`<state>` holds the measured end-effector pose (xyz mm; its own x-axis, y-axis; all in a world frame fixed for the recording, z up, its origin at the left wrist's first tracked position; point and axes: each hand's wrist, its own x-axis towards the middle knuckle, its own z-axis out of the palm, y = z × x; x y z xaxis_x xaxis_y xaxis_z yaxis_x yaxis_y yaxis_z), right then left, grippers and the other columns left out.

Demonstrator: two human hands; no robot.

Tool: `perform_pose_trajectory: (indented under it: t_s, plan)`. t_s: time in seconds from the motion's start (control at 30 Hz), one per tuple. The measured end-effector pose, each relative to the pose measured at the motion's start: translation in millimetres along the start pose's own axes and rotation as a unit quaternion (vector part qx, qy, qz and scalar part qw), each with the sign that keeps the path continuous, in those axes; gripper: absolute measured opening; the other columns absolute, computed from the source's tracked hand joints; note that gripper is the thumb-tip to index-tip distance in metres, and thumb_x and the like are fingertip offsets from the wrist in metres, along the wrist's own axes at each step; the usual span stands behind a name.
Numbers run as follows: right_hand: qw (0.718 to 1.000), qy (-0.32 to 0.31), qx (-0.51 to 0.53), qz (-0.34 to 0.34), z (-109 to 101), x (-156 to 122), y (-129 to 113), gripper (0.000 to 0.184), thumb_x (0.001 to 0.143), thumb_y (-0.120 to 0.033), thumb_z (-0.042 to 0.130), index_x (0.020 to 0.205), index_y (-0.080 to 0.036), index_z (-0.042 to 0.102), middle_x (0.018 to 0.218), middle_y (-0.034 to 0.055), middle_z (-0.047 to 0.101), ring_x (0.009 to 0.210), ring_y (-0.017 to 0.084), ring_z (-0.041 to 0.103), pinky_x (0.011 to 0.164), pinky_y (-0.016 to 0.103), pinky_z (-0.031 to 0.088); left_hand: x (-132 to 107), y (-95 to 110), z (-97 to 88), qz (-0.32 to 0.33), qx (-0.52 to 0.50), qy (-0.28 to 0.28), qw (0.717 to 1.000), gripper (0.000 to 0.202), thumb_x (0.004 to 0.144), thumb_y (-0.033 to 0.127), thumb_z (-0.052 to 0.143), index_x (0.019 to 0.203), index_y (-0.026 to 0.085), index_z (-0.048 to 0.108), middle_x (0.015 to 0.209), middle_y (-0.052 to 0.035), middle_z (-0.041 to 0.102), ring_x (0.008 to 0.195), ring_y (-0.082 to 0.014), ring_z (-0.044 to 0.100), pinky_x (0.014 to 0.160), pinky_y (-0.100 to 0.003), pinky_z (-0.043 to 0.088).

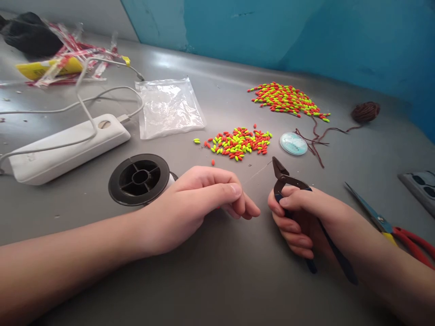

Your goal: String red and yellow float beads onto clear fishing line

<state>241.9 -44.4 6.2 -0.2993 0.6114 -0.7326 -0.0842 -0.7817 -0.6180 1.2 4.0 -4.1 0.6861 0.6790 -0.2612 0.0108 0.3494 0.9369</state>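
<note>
My right hand [306, 213] is wrapped round the dark handles of a pair of pliers [280, 170], whose jaws point up and away from me. Between the pliers' tip and my left hand [210, 194] runs a thin, clear fishing line [256, 173]. My left thumb presses against the index finger on that line, while the other fingers curl loosely. A speck of red shows under the left hand, mostly hidden. Just behind the left wrist, a black spool [139, 179] is partly covered. Beyond both hands lies a small pile of red and yellow-green oval beads [238, 144].
Further back are a larger bead pile [285, 99], a round light-blue disc [293, 143] and a brown yarn ball [365, 112]. Scissors [380, 222] and a phone [419, 185] lie right. Left are a white power bank [68, 151] with cable, a clear bag [170, 108] and wrappers [71, 59].
</note>
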Motion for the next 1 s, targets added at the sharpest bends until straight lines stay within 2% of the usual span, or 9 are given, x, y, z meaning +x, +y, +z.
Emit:
perform_pose_trajectory:
  t_s: [0.27, 0.4, 0.57, 0.77, 0.9, 1.0]
  plan:
    - [0.999, 0.005, 0.049, 0.002, -3.6, 1.4, 1.3, 0.023, 0.091, -0.036, 0.065, 0.076, -0.019, 0.059, 0.063, -0.0047, 0.044, 0.048, 0.008, 0.036, 0.042, 0.018, 0.038, 4.3, -0.3, -4.1, -0.01, -0.009, -0.014, 1.0, 0.03, 0.1, 0.031, 0.063, 0.081, 0.013, 0.078, 0.098, -0.0131, 0.084, 0.098, -0.0234, 0.076, 0.091, -0.033, 0.059]
    - [0.998, 0.002, 0.059, 0.005, -4.2, 2.8, 0.8, 0.022, 0.091, -0.034, 0.064, 0.077, -0.019, 0.059, 0.064, -0.0046, 0.044, 0.048, 0.008, 0.037, 0.042, 0.018, 0.039, 5.2, -1.2, -4.4, -0.017, -0.025, -0.009, 1.0, 0.026, 0.097, 0.027, 0.064, 0.082, 0.012, 0.079, 0.097, -0.0126, 0.084, 0.091, -0.0203, 0.075, 0.086, -0.03, 0.06]
    - [0.997, 0.003, 0.071, -0.001, -4.9, 2.6, 0.5, 0.025, 0.093, -0.038, 0.065, 0.077, -0.019, 0.06, 0.065, -0.0044, 0.044, 0.048, 0.008, 0.037, 0.043, 0.018, 0.039, 6.3, -1.2, -1.5, -0.032, -0.032, 0.024, 0.999, 0.022, 0.091, 0.024, 0.066, 0.079, 0.01, 0.079, 0.094, -0.0133, 0.083, 0.084, -0.0187, 0.075, 0.081, -0.029, 0.062]
    - [0.997, 0.01, 0.081, -0.002, -6.7, 3.8, 2.3, 0.025, 0.088, -0.038, 0.069, 0.074, -0.018, 0.061, 0.063, -0.0035, 0.044, 0.046, 0.008, 0.038, 0.041, 0.02, 0.039, 8.9, -2.2, 2.3, -0.062, -0.01, 0.078, 0.995, 0.016, 0.085, 0.019, 0.066, 0.075, 0.011, 0.076, 0.094, -0.0125, 0.083, 0.08, -0.0197, 0.077, 0.08, -0.031, 0.065]
    - [0.997, 0.008, 0.081, -0.004, -6.3, 5.3, 2.8, 0.027, 0.089, -0.039, 0.069, 0.074, -0.018, 0.061, 0.064, -0.0034, 0.044, 0.046, 0.008, 0.038, 0.041, 0.02, 0.04, 8.7, -3.1, 2.1, -0.062, -0.012, 0.085, 0.994, 0.018, 0.085, 0.018, 0.064, 0.07, 0.013, 0.073, 0.095, -0.0109, 0.083, 0.079, -0.0194, 0.078, 0.079, -0.031, 0.066]
    - [0.998, 0.009, 0.065, -0.014, -5.5, 5.3, 3.4, 0.027, 0.09, -0.04, 0.069, 0.076, -0.019, 0.061, 0.064, -0.0038, 0.044, 0.047, 0.008, 0.039, 0.042, 0.02, 0.039, 8.9, -4.6, 0.3, -0.052, -0.02, 0.077, 0.995, 0.019, 0.086, 0.017, 0.062, 0.073, 0.012, 0.074, 0.094, -0.0113, 0.082, 0.079, -0.0197, 0.078, 0.079, -0.031, 0.066]
